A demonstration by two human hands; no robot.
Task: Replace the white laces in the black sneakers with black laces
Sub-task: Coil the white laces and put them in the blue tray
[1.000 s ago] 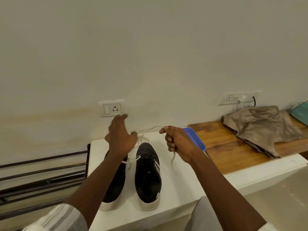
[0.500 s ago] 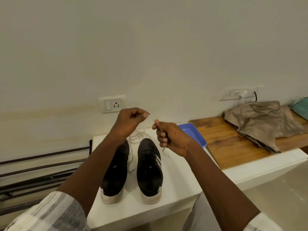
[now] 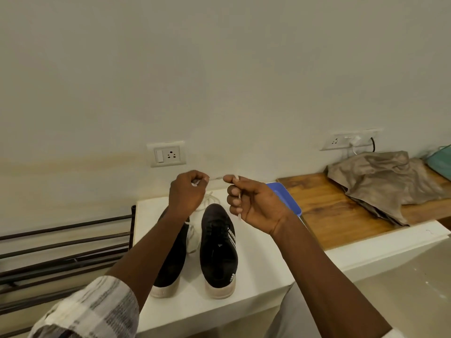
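Both grips are hanging up near the wall, above the toe end of the shoes. L grip (image 3: 186,191) is clenching on the white lace (image 3: 236,177), fingers curled in, pinching it betw thumb & forefinger. R grip (image 3: 253,206) is grasping the same lace, fist curled round it w/ thumb on top. A short stretch of lace is running across the small gap betw the 2 grips. One loose end is dangling just under R grip's little finger.

More lace is looping just below & behind L grip, then dropping twd the L sneaker (image 3: 170,262), where a white strand is lying along its inner side, betw the 2 shoes. Can't tell which eyelets it's passing thru, my L forearm is covering most of that shoe.

R sneaker (image 3: 218,250) is sitting below the gap betw the grips, heel twd me, lacing on it looking dark, white stripes on the side nearer R grip. Both shoes are standing side by side on the white bench (image 3: 263,264).

A blue tray (image 3: 286,198) is peeking out just behind R grip. Further out on that side a wooden bench (image 3: 329,213) is carrying a crumpled beige cloth (image 3: 380,181). A wall socket (image 3: 167,154) is sitting just above L grip. Dark metal rack rails (image 3: 61,240) are running off beyond L grip, lower down.
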